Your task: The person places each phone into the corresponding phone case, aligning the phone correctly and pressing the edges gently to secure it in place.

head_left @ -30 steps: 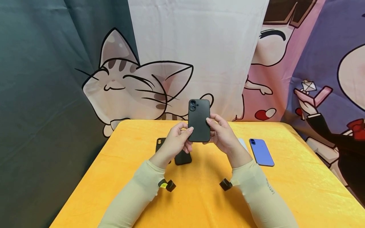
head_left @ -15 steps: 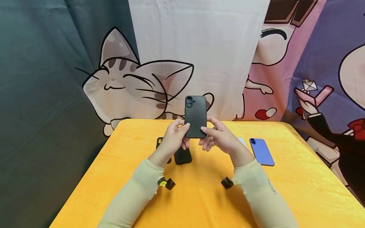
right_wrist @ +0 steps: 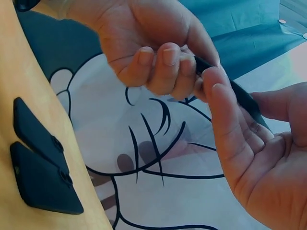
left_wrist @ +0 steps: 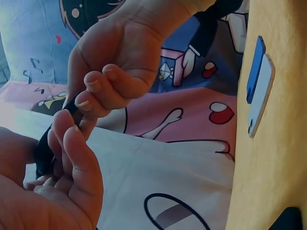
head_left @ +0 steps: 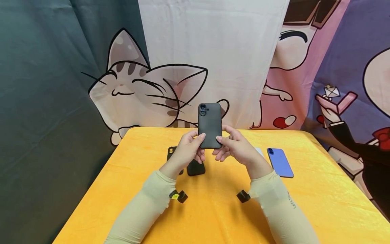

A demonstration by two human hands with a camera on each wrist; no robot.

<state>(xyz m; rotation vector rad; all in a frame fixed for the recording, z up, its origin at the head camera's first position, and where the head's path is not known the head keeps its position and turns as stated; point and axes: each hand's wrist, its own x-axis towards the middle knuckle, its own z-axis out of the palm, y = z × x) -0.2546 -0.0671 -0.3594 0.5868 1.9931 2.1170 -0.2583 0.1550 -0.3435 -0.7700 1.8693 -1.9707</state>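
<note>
A phone in a black case (head_left: 210,125) is held upright above the table, its back and two camera lenses facing the head camera. My left hand (head_left: 189,149) grips its lower left edge, thumb on the back. At the lower right corner, my right hand (head_left: 236,147) pinches it with the thumb on the back and fingers behind. Both wrist views show the dark case edge-on between the left hand (left_wrist: 62,182) and the right hand (right_wrist: 259,158), largely covered by fingers.
Two black phone cases (head_left: 196,168) (right_wrist: 38,134) lie on the yellow-covered table (head_left: 210,210), partly behind my left hand. To the right lie a blue phone (head_left: 280,163) and a white one (left_wrist: 261,96), the latter mostly hidden by my right wrist. A printed curtain (head_left: 237,61) hangs behind.
The phone in the black case has shifted slightly left and up. My right thumb has slid down from its right edge to the lower corner. The things on the table stay put.
</note>
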